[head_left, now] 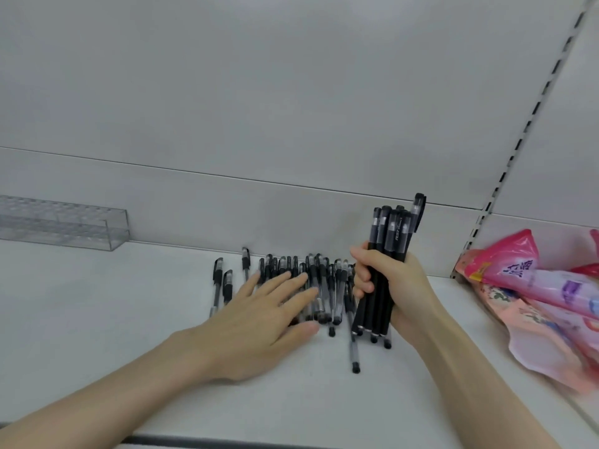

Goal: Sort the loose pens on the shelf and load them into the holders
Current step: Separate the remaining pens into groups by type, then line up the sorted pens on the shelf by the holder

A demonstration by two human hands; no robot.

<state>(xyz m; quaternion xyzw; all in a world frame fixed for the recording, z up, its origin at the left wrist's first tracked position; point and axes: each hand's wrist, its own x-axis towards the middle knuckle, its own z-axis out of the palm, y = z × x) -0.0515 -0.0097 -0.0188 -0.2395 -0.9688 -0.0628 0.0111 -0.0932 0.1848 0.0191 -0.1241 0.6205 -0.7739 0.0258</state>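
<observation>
A heap of loose clear-barrelled pens with black caps point(327, 283) lies on the white shelf point(97, 319), near its back wall. My left hand point(259, 315) lies flat on the heap's left part, fingers straight and spread over the pens. To the right, my right hand point(389, 283) grips an upright bundle of black pens point(390, 234), caps up, with their lower ends just above the shelf. A clear acrylic pen holder point(64, 226) with rows of holes stands at the far left against the back wall, well apart from both hands.
Pink plastic packets point(531, 293) are piled on the neighbouring shelf bay at the right, past a slotted metal upright point(505, 176). The shelf's front edge point(227, 440) runs along the bottom of the view. Bare white shelf lies between the holder and the pens.
</observation>
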